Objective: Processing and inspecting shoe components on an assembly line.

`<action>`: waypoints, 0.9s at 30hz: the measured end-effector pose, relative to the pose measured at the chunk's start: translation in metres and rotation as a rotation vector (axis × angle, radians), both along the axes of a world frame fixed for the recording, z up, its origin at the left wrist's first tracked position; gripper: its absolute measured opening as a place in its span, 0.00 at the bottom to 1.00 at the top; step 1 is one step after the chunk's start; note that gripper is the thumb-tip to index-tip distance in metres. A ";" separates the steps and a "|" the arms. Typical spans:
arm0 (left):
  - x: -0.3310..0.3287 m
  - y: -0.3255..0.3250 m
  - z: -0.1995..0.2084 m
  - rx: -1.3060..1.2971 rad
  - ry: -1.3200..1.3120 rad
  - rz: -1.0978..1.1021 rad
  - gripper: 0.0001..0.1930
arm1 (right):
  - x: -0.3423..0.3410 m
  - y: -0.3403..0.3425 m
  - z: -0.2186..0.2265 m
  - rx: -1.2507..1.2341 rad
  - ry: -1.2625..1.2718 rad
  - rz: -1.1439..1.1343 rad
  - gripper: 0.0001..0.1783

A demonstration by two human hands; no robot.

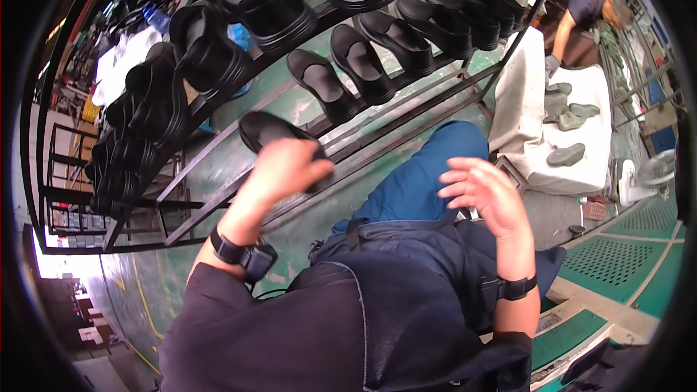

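My left hand (289,165) is at the heel end of a black slip-on shoe (263,128), closed on it, its thumb out to the right. Part of the shoe is hidden behind the hand. The toe points up and left, at the lower bars of a dark metal rack (406,110). To its right on the rack stand more black shoes, the nearest being a grey-lined shoe (324,81). Over my blue-trousered leg my right hand (485,190) hangs in the air with fingers apart, holding nothing.
An upper shelf carries a row of black shoes (261,7). To the right stands a white-covered table (530,152) with several grey-green shoe pieces (566,154). Another person (581,11) bends over its far end. A fan (653,170) and green perforated panels (613,260) lie at right.
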State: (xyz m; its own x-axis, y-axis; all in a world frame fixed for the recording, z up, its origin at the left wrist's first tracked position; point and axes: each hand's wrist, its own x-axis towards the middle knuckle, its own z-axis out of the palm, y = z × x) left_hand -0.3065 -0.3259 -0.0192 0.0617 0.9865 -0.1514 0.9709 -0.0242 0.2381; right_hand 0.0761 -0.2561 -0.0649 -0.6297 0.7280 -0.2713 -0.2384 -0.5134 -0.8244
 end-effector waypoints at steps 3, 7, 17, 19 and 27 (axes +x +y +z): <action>-0.069 -0.002 -0.027 0.035 0.189 0.261 0.21 | 0.009 0.011 0.014 0.042 0.014 -0.125 0.23; -0.105 -0.010 -0.062 -0.104 0.346 0.421 0.27 | 0.027 0.020 0.028 0.086 -0.058 -0.122 0.24; 0.082 0.108 -0.046 0.388 -0.465 -0.346 0.21 | 0.151 0.003 0.155 0.391 -0.669 -0.082 0.25; 0.130 0.129 -0.048 0.352 -0.358 -0.532 0.18 | 0.206 -0.032 0.184 0.474 -0.870 -0.193 0.25; 0.233 0.169 -0.081 0.119 -0.347 -0.782 0.19 | 0.397 -0.344 0.231 0.215 -1.105 -1.313 0.21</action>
